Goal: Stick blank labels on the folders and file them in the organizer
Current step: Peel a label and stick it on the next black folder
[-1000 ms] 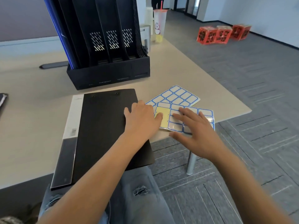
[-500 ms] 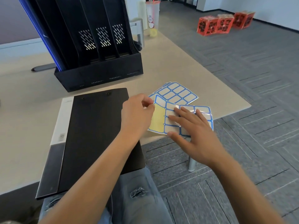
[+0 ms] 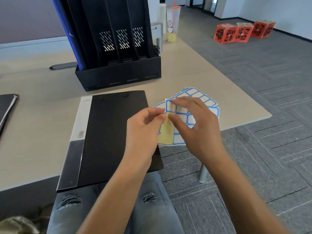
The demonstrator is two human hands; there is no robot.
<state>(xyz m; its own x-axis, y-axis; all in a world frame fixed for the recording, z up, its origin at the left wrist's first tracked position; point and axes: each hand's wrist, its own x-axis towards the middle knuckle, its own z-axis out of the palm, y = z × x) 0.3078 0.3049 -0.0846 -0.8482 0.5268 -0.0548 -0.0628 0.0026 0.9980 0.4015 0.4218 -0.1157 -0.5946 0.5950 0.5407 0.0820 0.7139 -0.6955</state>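
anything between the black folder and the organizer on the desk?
Nothing. In the head view, only a bare strip of desk separates the black folder from the organizer.

Both forearms reach forward side by side, bare to the elbow, wrists roughly level and close together. Left hand point(image 3: 143, 129) is curled, thumb and forefinger pinched together at their tips, the other fingers tucked under the palm. Right hand point(image 3: 197, 125) arches beside it, palm down, forefinger stretched out ahead, thumb bent in toward the left hand's pinch. The two thumb tips sit almost touching. The right fingers are spread and bent at the knuckles.
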